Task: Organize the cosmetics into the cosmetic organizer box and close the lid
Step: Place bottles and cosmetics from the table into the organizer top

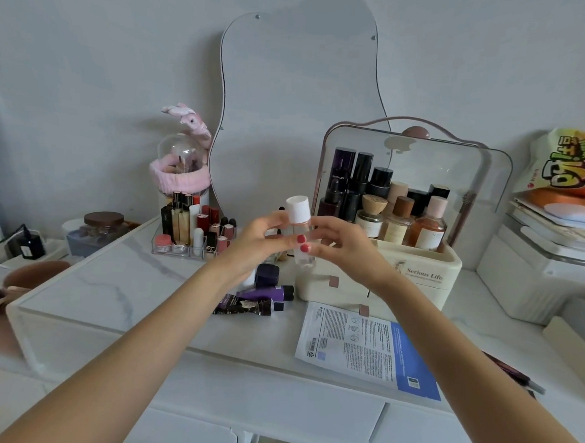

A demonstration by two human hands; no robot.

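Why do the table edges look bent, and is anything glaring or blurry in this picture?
Head view: the wide-angle lens bows the table edges and stretches both forearms toward the corners; light is soft and even, with faint shadows; the organizer box has its clear lid raised, showing pale reflections; the clear bottle held by left hand and right hand looks slightly soft.

A single head-worn wide-angle camera looks forward and down across a white vanity table (111, 289), near enough that both forearms enter from the lower corners of the frame. It faces the back wall squarely, where a wavy mirror (301, 96) fills the upper centre. The frame's edges bow, so the far sides are probably distorted.
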